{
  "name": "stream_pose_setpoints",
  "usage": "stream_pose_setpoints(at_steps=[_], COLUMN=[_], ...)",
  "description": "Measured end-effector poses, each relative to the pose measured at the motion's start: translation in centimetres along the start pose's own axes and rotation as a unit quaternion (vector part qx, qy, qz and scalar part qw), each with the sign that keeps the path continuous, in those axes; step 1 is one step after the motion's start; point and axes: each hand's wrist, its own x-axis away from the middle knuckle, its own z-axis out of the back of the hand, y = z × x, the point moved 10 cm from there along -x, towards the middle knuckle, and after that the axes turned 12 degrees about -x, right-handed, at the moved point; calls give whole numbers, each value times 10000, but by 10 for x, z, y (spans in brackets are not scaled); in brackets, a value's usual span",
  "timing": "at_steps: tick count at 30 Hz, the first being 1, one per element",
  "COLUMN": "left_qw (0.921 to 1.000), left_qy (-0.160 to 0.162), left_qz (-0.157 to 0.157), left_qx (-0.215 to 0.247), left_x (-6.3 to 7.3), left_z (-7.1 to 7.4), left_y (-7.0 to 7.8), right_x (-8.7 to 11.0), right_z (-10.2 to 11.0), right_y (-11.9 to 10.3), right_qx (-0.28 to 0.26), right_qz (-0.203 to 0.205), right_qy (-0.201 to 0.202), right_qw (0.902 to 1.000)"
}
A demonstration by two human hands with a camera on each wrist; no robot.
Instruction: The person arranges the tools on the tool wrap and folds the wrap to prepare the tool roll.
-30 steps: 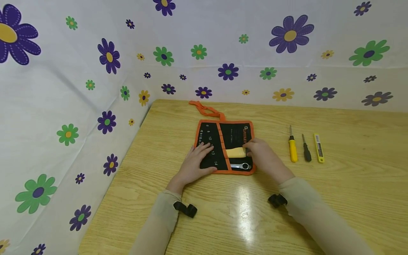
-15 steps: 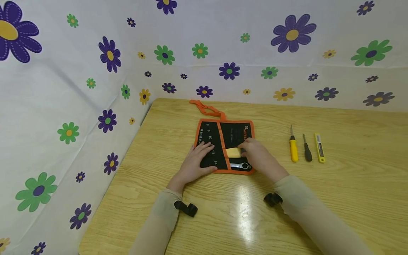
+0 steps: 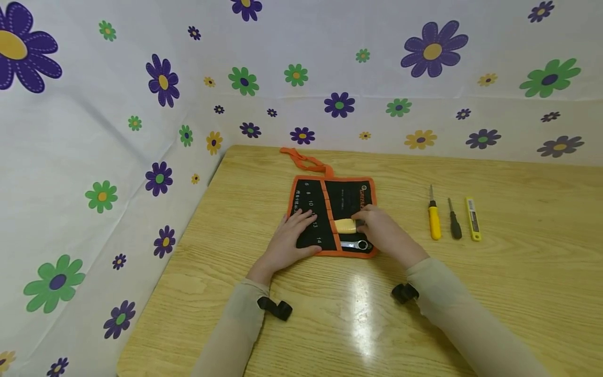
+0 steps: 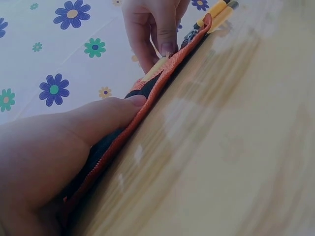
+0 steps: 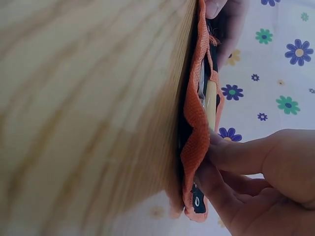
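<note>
A black tool pouch [image 3: 346,193] with orange trim lies unfolded on the table, sizes printed along its left pocket panel. My left hand [image 3: 287,241] rests on that panel with fingers spread. In the left wrist view its thumb [image 4: 113,115] lies along the pouch's near edge. My right hand [image 3: 383,230] pinches the right end of a pale yellow tool [image 3: 345,226], whose left end is inside a pocket; the pinched end is mostly hidden by the fingers. Just below it, a ring wrench [image 3: 354,244] sits in the pocket by the 14 mark.
To the right of the pouch lie a yellow-handled screwdriver [image 3: 434,220], a smaller dark-handled screwdriver [image 3: 454,225] and a slim yellow tool with a label [image 3: 473,220]. An orange tie strap [image 3: 306,162] trails behind the pouch. Flowered cloth [image 3: 278,47] rises at the back and left.
My right hand has moved left with the pale yellow tool, which has slid further into its pocket. In the last half second it has hardly moved. The left hand stays in place.
</note>
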Motion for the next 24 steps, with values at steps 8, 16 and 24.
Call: stream_pose_setpoints(at_steps=[8, 16, 24], left_qw=[10000, 10000, 10000], left_qy=[6, 41, 39], left_qz=[-3, -20, -3], left_qx=[1, 5, 18], left_x=[0, 0, 0], left_z=[0, -1, -1], left_y=[-1, -1, -2], right_x=[12, 41, 70], right_z=[9, 38, 64], right_y=[8, 28, 42], right_qx=[-490, -729, -548], right_qz=[-102, -248, -447], right_qy=[41, 580, 989], right_qw=[9987, 9953, 9926])
